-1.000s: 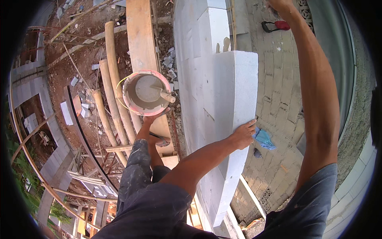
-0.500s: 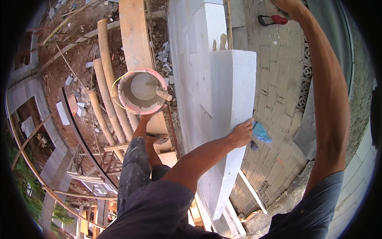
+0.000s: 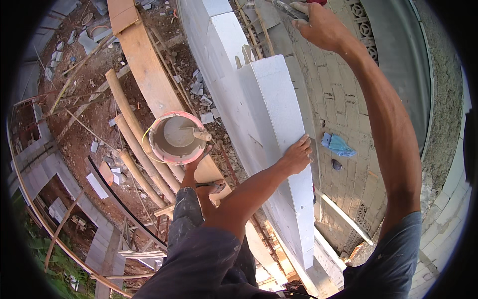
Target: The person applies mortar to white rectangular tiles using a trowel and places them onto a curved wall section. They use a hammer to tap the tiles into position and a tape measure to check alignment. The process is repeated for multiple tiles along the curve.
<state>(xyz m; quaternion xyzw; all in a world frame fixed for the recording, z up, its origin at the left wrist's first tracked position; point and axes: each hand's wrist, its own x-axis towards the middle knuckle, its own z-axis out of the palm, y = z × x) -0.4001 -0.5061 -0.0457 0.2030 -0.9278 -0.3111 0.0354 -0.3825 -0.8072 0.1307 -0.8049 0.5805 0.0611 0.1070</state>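
My left hand [image 3: 297, 155] lies on the top face of a pale grey wall block [image 3: 280, 94], fingers stretched toward its right edge. At the top of the view, my right hand [image 3: 322, 29] is closed around a narrow grey metal tool [image 3: 286, 8]. The frame cuts that tool off, so its kind does not show. Left of the wall stands a reddish bucket [image 3: 160, 158] with grey mortar inside, a wooden-handled trowel [image 3: 201, 135] leaning in it. Grey mortar [image 3: 247, 53] sticks up at the block's far end.
A wooden plank [image 3: 144, 65] and several bamboo poles [image 3: 135, 134] run beside the bucket over rubble-strewn soil. My foot [image 3: 217, 187] is on the planking. Right of the wall, a blue cloth [image 3: 340, 145] lies far below, near a pale beam [image 3: 343, 212].
The view has turned, so the wall now leans further left at its top. My right hand shows more fully, with the metal tool in it. My left hand stays on the block.
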